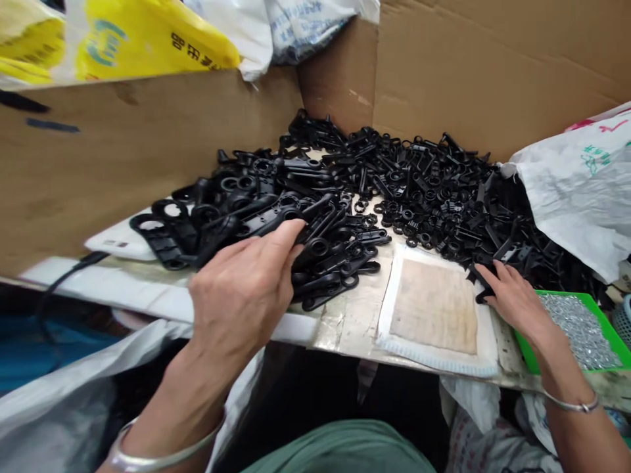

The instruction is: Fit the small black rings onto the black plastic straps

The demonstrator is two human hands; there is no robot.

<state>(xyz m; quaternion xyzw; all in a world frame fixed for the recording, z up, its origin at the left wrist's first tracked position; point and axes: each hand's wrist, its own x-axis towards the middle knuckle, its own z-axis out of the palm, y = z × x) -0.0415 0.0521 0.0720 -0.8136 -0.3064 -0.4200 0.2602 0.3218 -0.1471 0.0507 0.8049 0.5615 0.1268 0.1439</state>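
A big heap of black plastic parts covers the bench between cardboard walls. Long flat pieces with ring ends lie at the left, small ring pieces at the middle and right. My left hand rests on the long pieces, its fingertips touching one; whether it grips it I cannot tell. My right hand is at the heap's right front edge, fingers pinching a small black piece. A worn cloth pad lies between my hands.
A green tray of small silver screws sits by my right wrist. White woven sacks stand at the right, a yellow bag behind the cardboard wall. A black cable runs off the bench's left edge.
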